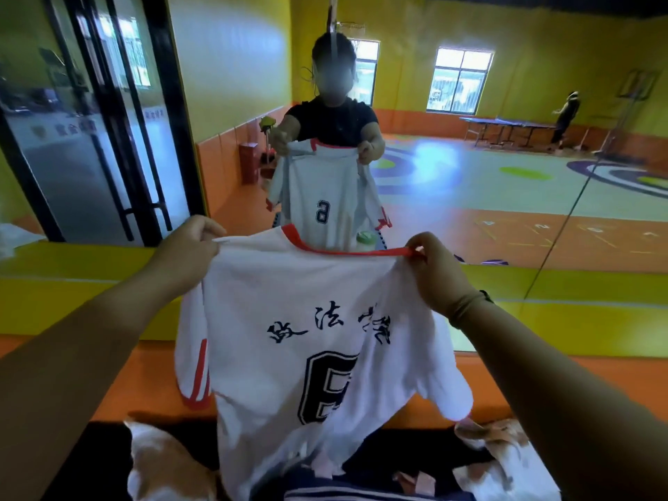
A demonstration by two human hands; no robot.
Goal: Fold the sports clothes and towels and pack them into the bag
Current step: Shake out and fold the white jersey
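Both hands wide apart, left hand and right hand pinch the white jersey by its shoulders, likely spreading it flat for folding.

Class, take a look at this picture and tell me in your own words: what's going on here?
A person stands facing a wall mirror and holds up a white jersey. The left hand pinches one shoulder and the right hand pinches the other, by the red collar. The jersey hangs open, not yet folded. Below it lies a heap with an orange-and-white cloth and dark clothes. No bag can be made out.
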